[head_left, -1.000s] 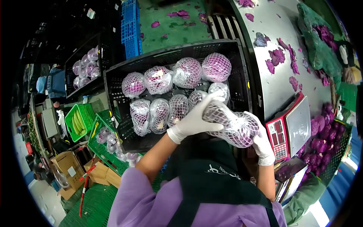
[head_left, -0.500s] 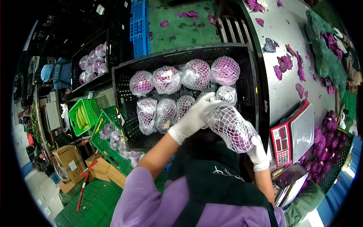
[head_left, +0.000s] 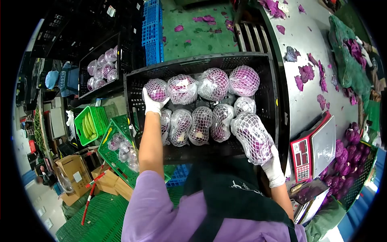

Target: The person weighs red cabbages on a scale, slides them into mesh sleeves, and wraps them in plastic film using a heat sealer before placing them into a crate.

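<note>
Along the right runs the steel desk [head_left: 298,107], and beside it, in front of the person, lies the black crate [head_left: 264,101]. On the desk, to the right of the crate, sits the red scale [head_left: 302,155]. Within the crate, netted purple heads [head_left: 213,84] form a far row and a nearer one. The held bundle [head_left: 253,137], a longer netted piece, slants over the crate's near right corner; whether it rests on anything there cannot be told. The right hand [head_left: 273,167] grasps its near end, some fingers hidden beneath. The left hand [head_left: 153,104] cups the smaller far-left head [head_left: 156,89], thumb and fingers on opposite sides; how firmly is unclear. The step in hand looks like adjusting the crate's contents. The next move seems to call for steady support under the bundle and a light touch at far left.
</note>
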{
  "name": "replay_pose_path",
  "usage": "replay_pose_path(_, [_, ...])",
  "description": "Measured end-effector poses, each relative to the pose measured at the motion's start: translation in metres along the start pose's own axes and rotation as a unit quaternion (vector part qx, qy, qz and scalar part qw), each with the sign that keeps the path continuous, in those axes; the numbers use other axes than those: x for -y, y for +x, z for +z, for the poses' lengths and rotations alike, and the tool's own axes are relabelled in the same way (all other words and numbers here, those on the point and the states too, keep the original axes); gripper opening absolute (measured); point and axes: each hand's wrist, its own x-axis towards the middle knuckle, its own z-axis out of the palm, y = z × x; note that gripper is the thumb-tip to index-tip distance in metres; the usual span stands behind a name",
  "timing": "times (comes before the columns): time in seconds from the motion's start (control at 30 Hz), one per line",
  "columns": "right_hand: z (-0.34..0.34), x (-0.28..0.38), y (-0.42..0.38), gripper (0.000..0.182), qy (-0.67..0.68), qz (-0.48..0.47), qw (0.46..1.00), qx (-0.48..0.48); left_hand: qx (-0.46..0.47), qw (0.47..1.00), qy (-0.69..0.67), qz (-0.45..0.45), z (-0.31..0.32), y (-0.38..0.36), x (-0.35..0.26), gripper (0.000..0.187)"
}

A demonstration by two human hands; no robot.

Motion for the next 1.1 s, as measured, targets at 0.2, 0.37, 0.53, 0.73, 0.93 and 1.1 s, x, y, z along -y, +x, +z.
replay_pose_path(0.2, [-0.001, 0.001, 0.001, 0.076, -0.057, -0.006, 0.998, 0.014, 0.015, 0.997, -0.027, 0.069, -0.008, 0.005, 0.013, 0.089])
replay_pose_path(0.37, [0.0, 0.001, 0.0, 0.074, -0.057, -0.003, 0.998, 0.018, 0.004, 0.992, -0.081, 0.101, -0.005, -0.004, 0.022, 0.087])
replay_pose_path(0.53, [0.002, 0.0, 0.001, 0.072, -0.046, -0.004, 0.999, 0.008, 0.027, 0.977, -0.131, 0.168, -0.007, 0.008, 0.038, 0.086])
replay_pose_path(0.73, [-0.002, -0.002, 0.002, 0.073, -0.03, -0.011, 0.999, 0.008, -0.003, 0.975, -0.142, 0.168, -0.016, 0.03, 0.035, 0.088])
replay_pose_path(0.93, [0.005, 0.0, -0.001, 0.064, 0.016, -0.022, 1.0, 0.001, 0.031, 0.98, -0.133, 0.144, -0.009, 0.014, 0.033, 0.086])
replay_pose_path(1.1, [-0.006, -0.01, 0.003, 0.041, -0.011, -0.024, 1.0, 0.008, 0.053, 0.99, -0.016, 0.127, -0.002, -0.003, 0.013, 0.057])
